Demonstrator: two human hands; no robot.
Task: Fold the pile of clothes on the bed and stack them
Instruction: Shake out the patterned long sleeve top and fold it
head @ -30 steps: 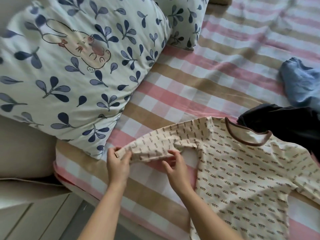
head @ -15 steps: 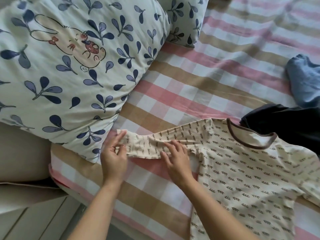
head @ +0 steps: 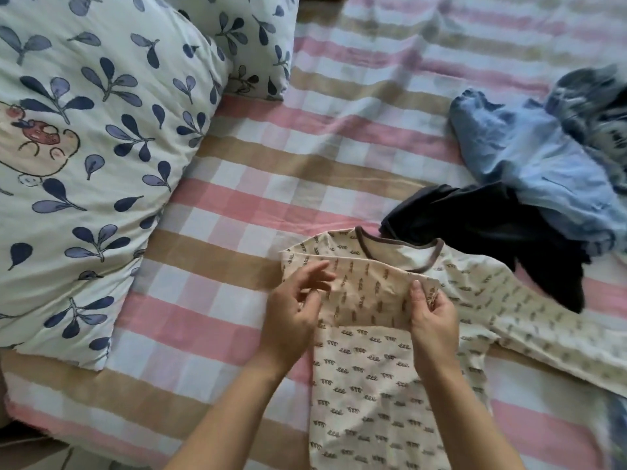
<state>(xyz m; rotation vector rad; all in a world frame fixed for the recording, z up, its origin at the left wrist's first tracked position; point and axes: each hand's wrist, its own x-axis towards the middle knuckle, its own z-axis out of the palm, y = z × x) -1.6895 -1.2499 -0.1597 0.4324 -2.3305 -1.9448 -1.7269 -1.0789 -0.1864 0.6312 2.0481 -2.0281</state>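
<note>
A cream long-sleeved shirt with small brown prints and a brown collar lies flat on the checked bed sheet. Its left sleeve is folded across the chest, below the collar. My right hand pinches the cuff end of that sleeve near the chest's right side. My left hand sits at the folded shoulder edge with fingers loosely curled, touching the fabric. The shirt's other sleeve stretches out to the right.
A dark navy garment lies just beyond the collar, with a light blue garment and a darker patterned blue one heaped behind it. Leaf-print pillows fill the left side. The bed's edge runs along the lower left.
The left sleeve, earlier stretched out toward the pillow, has been swung right and laid across the chest. Both hands moved right with it, and the view shifted right.
</note>
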